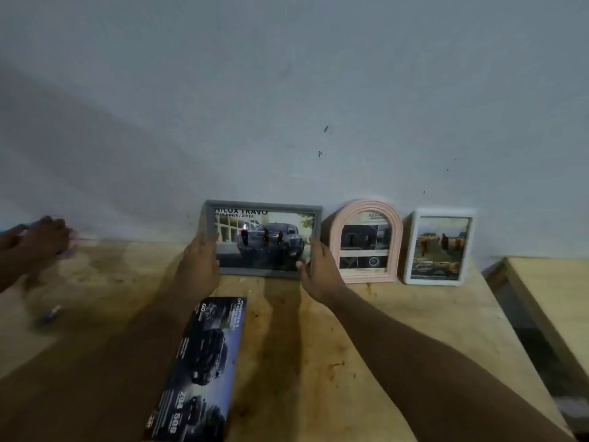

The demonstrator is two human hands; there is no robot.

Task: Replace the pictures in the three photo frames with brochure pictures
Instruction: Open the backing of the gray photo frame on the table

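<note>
A grey photo frame [264, 218] stands upright on the wooden table [398, 320] against the wall, with a truck brochure picture in it. My left hand [200, 263] grips its left edge and my right hand [318, 269] grips its right edge, thumb at the lower front corner. To the right, a pink arched frame [365, 212] and a white frame [439, 213] lean on the wall, each showing a brochure picture. A dark car brochure [204, 362] lies flat on the table under my left forearm.
Another person's hand [41, 237] is at the far left edge of the table near the wall, blurred. A small blue object [51, 314] lies on the table's left side. A second wooden table [554, 298] stands to the right across a narrow gap.
</note>
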